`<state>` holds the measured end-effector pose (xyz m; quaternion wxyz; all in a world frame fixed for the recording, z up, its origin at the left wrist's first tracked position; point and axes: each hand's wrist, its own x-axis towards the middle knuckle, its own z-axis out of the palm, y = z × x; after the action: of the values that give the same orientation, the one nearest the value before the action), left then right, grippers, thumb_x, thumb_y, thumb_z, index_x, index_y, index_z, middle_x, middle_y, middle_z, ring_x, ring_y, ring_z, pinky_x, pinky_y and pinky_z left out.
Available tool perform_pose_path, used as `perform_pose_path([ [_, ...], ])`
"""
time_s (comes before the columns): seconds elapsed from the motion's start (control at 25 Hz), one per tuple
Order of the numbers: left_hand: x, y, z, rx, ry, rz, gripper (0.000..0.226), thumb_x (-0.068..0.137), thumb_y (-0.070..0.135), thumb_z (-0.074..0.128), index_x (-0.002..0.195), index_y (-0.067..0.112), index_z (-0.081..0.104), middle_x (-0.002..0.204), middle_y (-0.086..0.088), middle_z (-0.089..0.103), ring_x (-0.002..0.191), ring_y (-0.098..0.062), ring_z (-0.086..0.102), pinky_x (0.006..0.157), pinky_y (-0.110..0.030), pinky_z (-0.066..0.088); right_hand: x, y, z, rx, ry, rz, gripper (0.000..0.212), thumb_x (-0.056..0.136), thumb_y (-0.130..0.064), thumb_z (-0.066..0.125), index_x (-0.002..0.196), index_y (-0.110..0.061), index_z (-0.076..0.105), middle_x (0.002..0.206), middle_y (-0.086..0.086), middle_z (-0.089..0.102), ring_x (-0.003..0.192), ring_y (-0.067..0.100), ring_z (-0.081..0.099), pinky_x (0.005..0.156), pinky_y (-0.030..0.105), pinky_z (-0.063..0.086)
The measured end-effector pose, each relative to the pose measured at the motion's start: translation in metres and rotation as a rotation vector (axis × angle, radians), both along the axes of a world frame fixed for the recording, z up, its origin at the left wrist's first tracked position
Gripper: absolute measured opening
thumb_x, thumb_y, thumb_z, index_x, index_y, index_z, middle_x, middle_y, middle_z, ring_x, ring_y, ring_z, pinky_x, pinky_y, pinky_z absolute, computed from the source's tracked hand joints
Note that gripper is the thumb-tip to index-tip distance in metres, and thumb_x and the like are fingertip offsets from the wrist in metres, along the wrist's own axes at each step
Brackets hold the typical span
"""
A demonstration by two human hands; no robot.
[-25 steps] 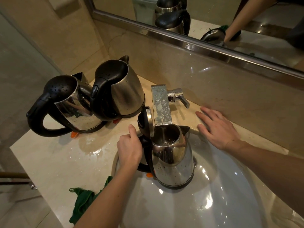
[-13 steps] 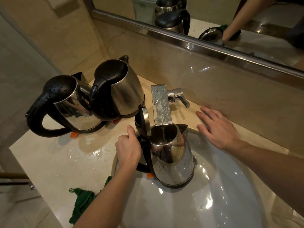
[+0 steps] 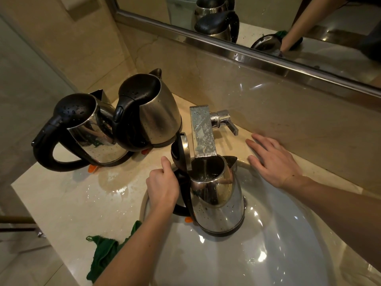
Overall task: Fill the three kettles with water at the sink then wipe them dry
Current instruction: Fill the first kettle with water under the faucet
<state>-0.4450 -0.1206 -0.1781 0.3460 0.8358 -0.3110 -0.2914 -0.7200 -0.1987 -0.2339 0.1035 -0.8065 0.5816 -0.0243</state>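
Note:
A steel kettle (image 3: 216, 201) with its lid (image 3: 182, 153) flipped up stands in the white sink (image 3: 278, 244), its mouth right under the faucet spout (image 3: 203, 133). My left hand (image 3: 162, 184) grips its black handle, thumb up. My right hand (image 3: 274, 159) rests flat, fingers spread, on the counter by the sink's far rim, below the faucet lever (image 3: 227, 121). Two more steel kettles stand shut on the wet counter at the left: one with a big black handle (image 3: 86, 131), one beside it (image 3: 152, 112). A green cloth (image 3: 103, 254) lies at the counter's front edge.
The beige counter (image 3: 68, 203) is puddled with water between the kettles and the sink. A marble backsplash and a framed mirror (image 3: 247, 52) run along the back. The counter's left edge drops off beside the outer kettle.
The kettle in the sink has shifted slightly left under the spout with my left hand. My right hand has stayed flat on the counter.

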Motion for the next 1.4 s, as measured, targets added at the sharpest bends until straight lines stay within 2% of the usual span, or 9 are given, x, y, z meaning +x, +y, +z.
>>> perform_pose_path([
  [0.64,-0.002,-0.003,-0.002,0.001,0.039,0.03,0.059,0.103,0.045,0.027,0.06,0.008,0.043,0.064,-0.008,0.049,0.061,-0.02,0.047,0.06,-0.036,0.037,0.0,0.001,0.002,0.008,-0.006,0.005,0.062,0.095,-0.055,0.02,0.15,-0.03,0.03,0.158,-0.006,0.025,0.139,0.017,0.022,0.11,0.038,0.029],
  [0.88,-0.002,-0.005,-0.003,0.009,0.08,0.067,0.055,0.102,0.047,0.025,0.061,0.012,0.037,0.065,-0.006,0.043,0.061,-0.019,0.042,0.066,-0.037,0.036,0.001,0.002,0.003,0.008,-0.002,0.003,0.063,0.095,-0.056,0.02,0.151,-0.03,0.03,0.158,-0.006,0.025,0.139,0.018,0.022,0.109,0.038,0.03],
  [1.4,0.001,-0.009,-0.015,0.012,0.11,0.104,0.059,0.101,0.053,0.023,0.065,0.011,0.045,0.075,-0.011,0.054,0.071,-0.023,0.052,0.073,-0.039,0.04,0.001,0.001,0.003,0.009,-0.005,-0.001,0.062,0.095,-0.056,0.019,0.151,-0.03,0.03,0.158,-0.007,0.025,0.139,0.017,0.022,0.109,0.038,0.031],
])
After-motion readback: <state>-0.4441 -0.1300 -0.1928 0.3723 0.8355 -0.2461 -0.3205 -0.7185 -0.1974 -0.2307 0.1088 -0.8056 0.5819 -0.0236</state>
